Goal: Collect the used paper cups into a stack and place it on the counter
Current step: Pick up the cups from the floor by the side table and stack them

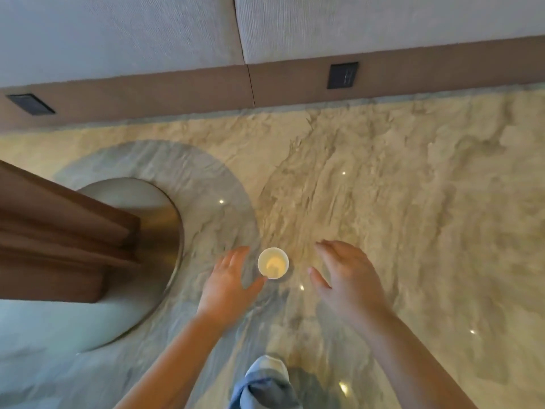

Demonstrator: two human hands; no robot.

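Note:
A single white paper cup [273, 263] stands upright, seen from above, with a pale residue at its bottom. It seems to rest on a transparent glass surface, through which the marble floor shows. My left hand [228, 278] is just left of the cup, fingers spread, thumb tip almost touching its rim. My right hand [345, 276] hovers a little to the right of the cup, fingers apart and curved, holding nothing. No other cups are in view.
A brown wooden piece [59, 237] and a round gold-rimmed base [165, 231] lie to the left. A wall with a brown skirting [413, 72] and dark outlets [343, 75] runs along the top. My shoe and jeans leg [265, 382] show below.

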